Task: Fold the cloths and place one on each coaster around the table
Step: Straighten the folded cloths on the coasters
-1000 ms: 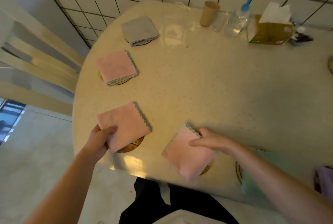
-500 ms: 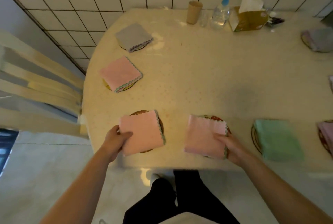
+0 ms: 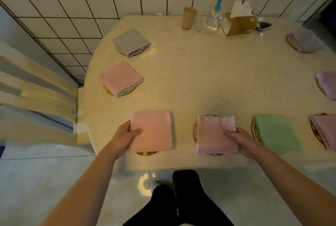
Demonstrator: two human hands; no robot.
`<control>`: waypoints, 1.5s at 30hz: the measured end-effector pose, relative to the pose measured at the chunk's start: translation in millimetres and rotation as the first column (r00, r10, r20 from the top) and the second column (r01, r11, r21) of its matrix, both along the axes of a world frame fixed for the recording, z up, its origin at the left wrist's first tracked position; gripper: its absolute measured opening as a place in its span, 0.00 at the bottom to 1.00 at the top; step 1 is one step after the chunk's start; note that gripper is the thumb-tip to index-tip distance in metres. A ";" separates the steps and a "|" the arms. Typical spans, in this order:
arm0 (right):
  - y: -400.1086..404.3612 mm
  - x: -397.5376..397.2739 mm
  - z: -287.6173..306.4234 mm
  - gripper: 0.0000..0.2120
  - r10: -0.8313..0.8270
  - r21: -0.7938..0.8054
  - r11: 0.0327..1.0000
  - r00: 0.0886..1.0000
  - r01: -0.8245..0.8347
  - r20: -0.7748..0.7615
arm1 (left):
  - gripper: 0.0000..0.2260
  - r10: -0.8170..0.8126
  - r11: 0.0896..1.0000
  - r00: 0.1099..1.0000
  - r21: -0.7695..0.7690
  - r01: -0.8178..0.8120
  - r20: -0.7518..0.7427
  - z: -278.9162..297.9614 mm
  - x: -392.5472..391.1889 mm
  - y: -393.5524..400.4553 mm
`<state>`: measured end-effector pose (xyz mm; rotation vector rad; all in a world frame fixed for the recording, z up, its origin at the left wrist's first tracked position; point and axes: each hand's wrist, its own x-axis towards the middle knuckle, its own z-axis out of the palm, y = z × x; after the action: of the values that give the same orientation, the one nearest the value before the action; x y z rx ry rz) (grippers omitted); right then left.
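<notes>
Since a second ago the left pink cloth [image 3: 152,131] sits squared to the table [image 3: 209,84] edge instead of skewed, now covering nearly all of its coaster [image 3: 147,153]. The right pink cloth [image 3: 216,134] has turned from a diagonal to straight. The right hand [image 3: 238,139] has shifted from the cloth's far edge to its right side; the left hand [image 3: 125,136] now holds its cloth's left edge.

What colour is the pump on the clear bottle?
Blue; the pump shows clearly in the head view.
</notes>
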<state>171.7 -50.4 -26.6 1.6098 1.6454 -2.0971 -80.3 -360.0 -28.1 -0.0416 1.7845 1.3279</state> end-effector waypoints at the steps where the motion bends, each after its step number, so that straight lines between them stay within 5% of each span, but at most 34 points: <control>1: 1.0 0.2 -1.3 0.10 0.020 0.008 1.000 1.000 -0.020 0.008 | 0.16 -0.024 0.999 0.999 -0.039 0.023 -0.023 -1.3 -1.4 2.2; 5: 2.8 -6.7 -2.7 0.17 0.162 0.205 0.959 0.971 -0.197 0.176 | 0.16 -0.125 0.967 0.985 -0.237 0.094 -0.118 -7.3 -7.5 4.8; 9: -4.1 -13.6 -2.3 0.28 0.158 0.493 0.757 0.852 -0.429 0.500 | 0.22 -0.199 0.924 0.949 -0.370 0.098 -0.245 -8.6 -13.4 -2.0; 18: -6.9 -31.9 4.7 0.16 0.171 0.582 0.300 0.642 -0.756 0.747 | 0.21 -0.232 0.877 0.892 -0.481 0.018 -0.389 -0.6 -36.3 -8.6; 23: -4.3 -91.0 15.0 0.18 0.360 0.655 0.334 0.734 -0.678 0.576 | 0.16 -0.089 0.890 0.889 -0.437 -0.131 -0.449 10.4 -78.3 0.0; 28: 13.1 -198.2 17.9 0.17 0.516 0.691 0.303 0.723 -0.656 0.460 | 0.15 0.080 0.878 0.873 -0.381 -0.291 -0.481 13.0 -137.9 25.5; 34: 33.9 -349.2 21.5 0.16 0.616 0.698 0.282 0.682 -0.659 0.395 | 0.27 0.376 0.832 0.888 -0.326 -0.449 -0.265 -20.9 -202.4 38.2; 38: 43.5 -437.8 25.0 0.16 0.630 0.698 0.315 0.692 -0.643 0.353 | 0.17 0.478 0.810 0.860 -0.289 -0.510 -0.177 -31.4 -219.4 47.3; 42: 48.6 -508.1 22.2 0.17 0.598 0.679 0.371 0.722 -0.633 0.347 | 0.22 0.529 0.786 0.841 -0.309 -0.535 -0.112 -24.4 -221.6 52.3; 45: 48.7 -548.0 17.9 0.20 0.567 0.631 0.464 0.756 -0.621 0.328 | 0.12 0.511 0.800 0.855 -0.318 -0.509 -0.085 -23.9 -221.4 52.4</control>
<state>-376.4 -1.7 -8.7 0.8671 2.6816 -1.0540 -301.7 -307.6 -51.9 -0.7650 2.0596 1.3617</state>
